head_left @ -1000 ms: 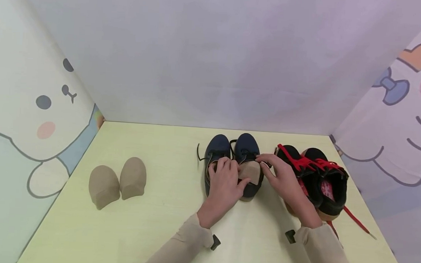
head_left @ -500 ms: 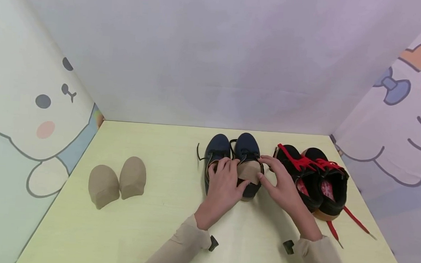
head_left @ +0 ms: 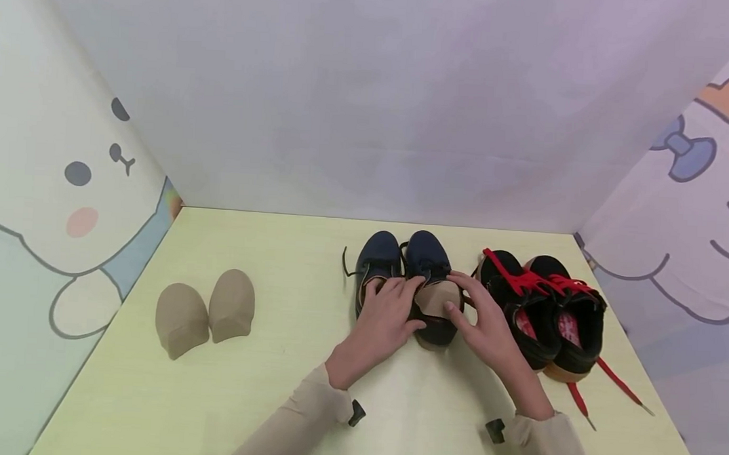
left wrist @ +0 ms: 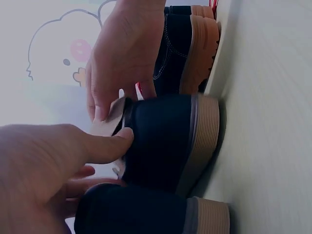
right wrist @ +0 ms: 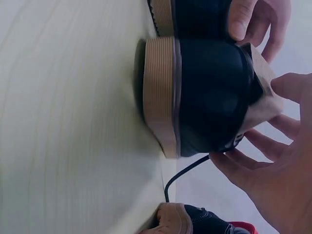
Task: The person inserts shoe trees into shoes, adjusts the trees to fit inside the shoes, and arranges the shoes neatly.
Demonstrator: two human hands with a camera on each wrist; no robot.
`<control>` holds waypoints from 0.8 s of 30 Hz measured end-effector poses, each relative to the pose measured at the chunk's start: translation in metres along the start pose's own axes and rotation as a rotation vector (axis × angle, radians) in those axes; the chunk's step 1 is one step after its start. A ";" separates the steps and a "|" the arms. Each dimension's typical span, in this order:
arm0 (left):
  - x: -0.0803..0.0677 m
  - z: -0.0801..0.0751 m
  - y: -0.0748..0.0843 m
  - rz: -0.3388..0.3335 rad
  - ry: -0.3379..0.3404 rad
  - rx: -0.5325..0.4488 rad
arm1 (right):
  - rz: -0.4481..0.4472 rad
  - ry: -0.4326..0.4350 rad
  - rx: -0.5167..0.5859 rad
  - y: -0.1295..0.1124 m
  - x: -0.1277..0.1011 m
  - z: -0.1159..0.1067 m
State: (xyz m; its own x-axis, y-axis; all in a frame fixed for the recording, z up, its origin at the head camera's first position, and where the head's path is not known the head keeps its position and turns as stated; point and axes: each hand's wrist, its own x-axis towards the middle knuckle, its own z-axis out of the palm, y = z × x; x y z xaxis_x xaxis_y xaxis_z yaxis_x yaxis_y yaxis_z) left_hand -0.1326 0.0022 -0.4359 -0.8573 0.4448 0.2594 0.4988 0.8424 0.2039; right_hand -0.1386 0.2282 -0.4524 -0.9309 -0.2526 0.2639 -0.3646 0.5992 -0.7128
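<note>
Both hands are sitting a little lower and flatter than a second ago, and the tan shoe insert (head_left: 437, 300) is going deeper into the right navy shoe (head_left: 433, 291). Nearest to the person, the left hand (head_left: 380, 320) is resting on the left navy shoe (head_left: 376, 272), its thumb and fingers pinching the left edge of the insert. The right hand (head_left: 485, 324) is pressing the other edge with straight, relaxed fingers, holding nothing. So the pushing-in seems partly done, because much of the insert is showing above the opening. Beside them, the black shoes (head_left: 550, 317) with red laces are standing untouched. Farther left, two more inserts (head_left: 205, 312) are waiting on the table (head_left: 260, 386).
</note>
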 end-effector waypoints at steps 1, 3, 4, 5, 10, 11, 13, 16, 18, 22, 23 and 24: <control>0.000 -0.001 0.000 0.013 -0.008 -0.004 | 0.003 0.003 0.003 0.001 -0.001 0.000; 0.001 -0.002 0.000 0.036 -0.016 -0.001 | 0.008 0.008 0.013 0.003 -0.002 -0.001; 0.002 -0.003 0.000 0.046 -0.013 0.006 | 0.009 0.007 0.018 0.004 -0.002 -0.001; 0.003 -0.004 0.000 0.053 -0.004 0.019 | 0.010 0.005 0.020 0.004 -0.002 -0.002; 0.012 -0.009 -0.003 0.075 0.100 0.036 | 0.002 0.000 0.022 0.003 -0.002 -0.003; 0.015 -0.011 -0.004 0.081 0.116 0.032 | 0.000 0.000 0.022 0.003 -0.002 -0.003; 0.021 -0.016 -0.005 0.095 0.128 0.021 | -0.004 0.002 0.020 0.002 -0.002 -0.003; 0.034 -0.022 -0.007 0.105 0.081 0.002 | -0.002 0.000 0.018 0.002 -0.002 -0.004; 0.044 -0.024 -0.008 0.095 0.018 -0.009 | 0.003 0.000 0.014 0.002 -0.002 -0.004; 0.062 -0.025 -0.008 0.082 -0.104 0.015 | 0.007 -0.005 0.014 0.003 -0.003 -0.004; 0.065 -0.024 -0.008 0.083 -0.126 0.023 | 0.007 -0.006 0.016 0.003 -0.003 -0.004; 0.069 -0.024 -0.007 0.085 -0.146 0.035 | 0.008 -0.006 0.018 0.004 -0.002 -0.004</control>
State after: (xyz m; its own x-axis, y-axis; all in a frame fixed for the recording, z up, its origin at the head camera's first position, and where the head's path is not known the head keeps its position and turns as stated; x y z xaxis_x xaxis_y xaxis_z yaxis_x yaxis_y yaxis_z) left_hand -0.1922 0.0192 -0.3970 -0.8230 0.5520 0.1341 0.5676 0.8090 0.1531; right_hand -0.1377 0.2337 -0.4532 -0.9337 -0.2526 0.2539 -0.3565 0.5874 -0.7266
